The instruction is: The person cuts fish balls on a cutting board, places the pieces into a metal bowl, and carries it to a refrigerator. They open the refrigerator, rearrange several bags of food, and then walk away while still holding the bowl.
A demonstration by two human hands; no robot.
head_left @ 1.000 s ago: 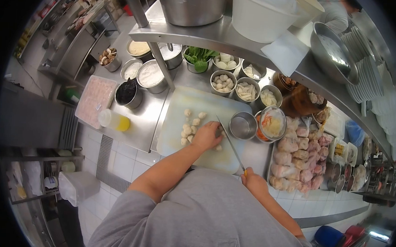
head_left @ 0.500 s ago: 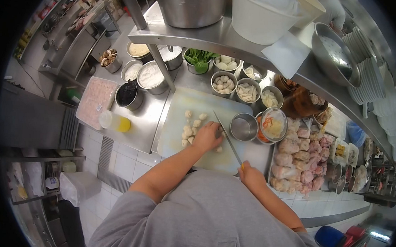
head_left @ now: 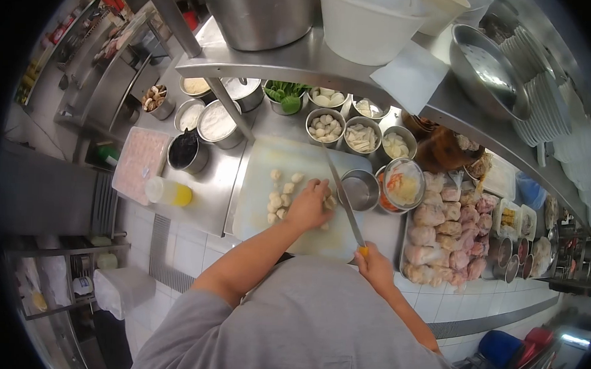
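On the pale cutting board [head_left: 257,216], my left hand [head_left: 310,206] lies with its fingers curled round a pale, roundish food piece [head_left: 330,203], partly hidden by the fingers. Several similar pieces [head_left: 282,200], which look like small button mushrooms, are scattered just left of that hand. My right hand [head_left: 374,269] grips the yellow handle of a long knife [head_left: 348,207]. Its blade slants up and away, apart from my left fingers, and crosses in front of the left rim of a metal bowl [head_left: 360,191] beside the board.
Metal tubs of cut vegetables [head_left: 361,138] line the board's far side, under a steel shelf [head_left: 248,70]. A tray of bagged raw meat [head_left: 450,233] stands to the right. On the left are a dark-filled tub [head_left: 189,151], a yellow-liquid bottle [head_left: 169,192] and a pink-filled container [head_left: 140,160].
The knife has moved away from my left fingers, to the right, and now overlaps the metal bowl's edge. My left hand stays over the same spot on the board. The camera view has shifted slightly.
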